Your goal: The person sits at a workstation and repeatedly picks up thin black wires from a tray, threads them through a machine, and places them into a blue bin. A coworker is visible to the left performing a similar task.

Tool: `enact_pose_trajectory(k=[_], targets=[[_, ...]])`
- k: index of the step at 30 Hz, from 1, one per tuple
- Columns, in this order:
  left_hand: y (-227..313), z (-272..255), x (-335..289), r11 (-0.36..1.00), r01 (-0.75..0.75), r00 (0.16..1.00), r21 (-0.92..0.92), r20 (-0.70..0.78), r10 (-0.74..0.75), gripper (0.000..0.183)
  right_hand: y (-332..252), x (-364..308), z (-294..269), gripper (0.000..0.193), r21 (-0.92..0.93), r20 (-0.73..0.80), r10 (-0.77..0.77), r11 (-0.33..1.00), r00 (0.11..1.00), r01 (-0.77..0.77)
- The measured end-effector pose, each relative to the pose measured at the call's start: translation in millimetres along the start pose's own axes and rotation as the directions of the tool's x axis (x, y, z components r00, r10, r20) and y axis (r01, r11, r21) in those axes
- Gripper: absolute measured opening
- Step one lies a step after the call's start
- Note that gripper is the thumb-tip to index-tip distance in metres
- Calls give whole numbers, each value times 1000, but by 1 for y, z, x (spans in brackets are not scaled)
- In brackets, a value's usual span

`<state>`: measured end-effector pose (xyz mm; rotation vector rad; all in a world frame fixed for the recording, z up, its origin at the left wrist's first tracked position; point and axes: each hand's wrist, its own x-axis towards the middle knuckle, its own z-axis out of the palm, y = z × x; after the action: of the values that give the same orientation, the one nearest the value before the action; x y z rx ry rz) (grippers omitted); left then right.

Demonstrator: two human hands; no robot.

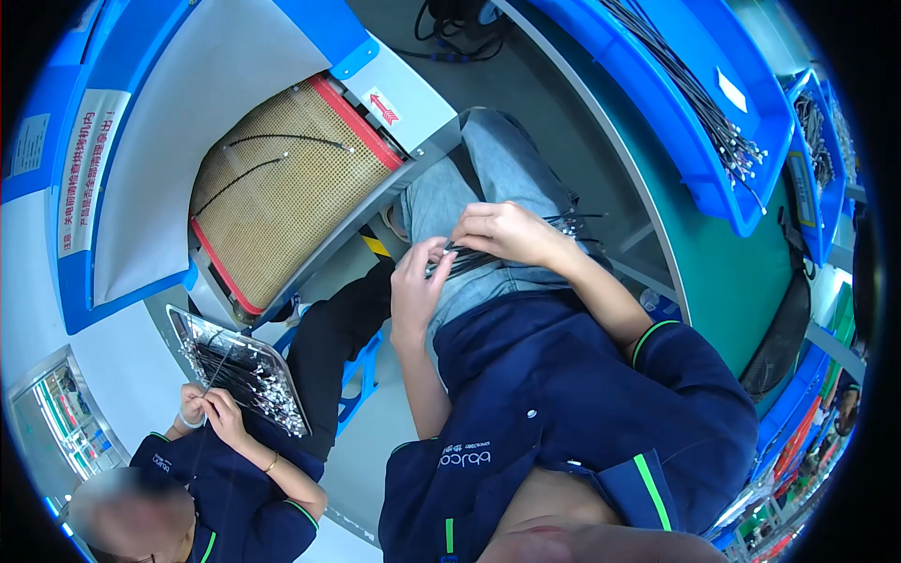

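A bundle of thin black cables (pixel 474 264) lies across my lap, over the light blue jeans (pixel 441 202). White and silvery ends of the bundle show to the right, past my right wrist. My left hand (pixel 419 280) is closed in a pinch at the bundle's left end, on a black cable. From the right, my right hand (pixel 505 233) reaches over the bundle, its fingertips pinched on the same cable right beside the left fingers. The exact part between the fingertips is mostly hidden.
A mesh conveyor belt (pixel 300 178) with red edges carries two black cables, left of my knees. At lower left a co-worker handles a cable over a metal tray (pixel 298 394) of cables. Blue bins (pixel 751 211) with cables stand on a green table (pixel 718 272) at right.
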<state>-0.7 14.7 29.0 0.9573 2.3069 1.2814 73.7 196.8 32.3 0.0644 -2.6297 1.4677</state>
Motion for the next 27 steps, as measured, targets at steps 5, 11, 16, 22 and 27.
enact_pose_trajectory(k=[5, 11, 16, 22, 27], targets=[[2, -1, -1, 975, -128, 988, 182, -65, 142, 17, -3, 1, 0, 15, 82, -27, 56, 995, 998, -53], [-7, -7, 10, 949, -286, 958, 133, 45, 283, 12, 5, -2, -9, 14, 56, 112, -30, 998, 993, 23], [-10, -1, -1, 992, -73, 997, -99, 32, 77, 12, 5, -3, -13, 14, 115, 148, -133, 986, 980, 117], [-4, -3, -7, 994, -66, 998, -83, 12, 67, 14, -2, -4, -25, 12, 131, 100, -100, 988, 990, 86], [18, -11, -2, 993, -114, 982, 10, -149, 114, 11, -12, 3, -38, 12, 48, 37, -125, 991, 992, 123]])
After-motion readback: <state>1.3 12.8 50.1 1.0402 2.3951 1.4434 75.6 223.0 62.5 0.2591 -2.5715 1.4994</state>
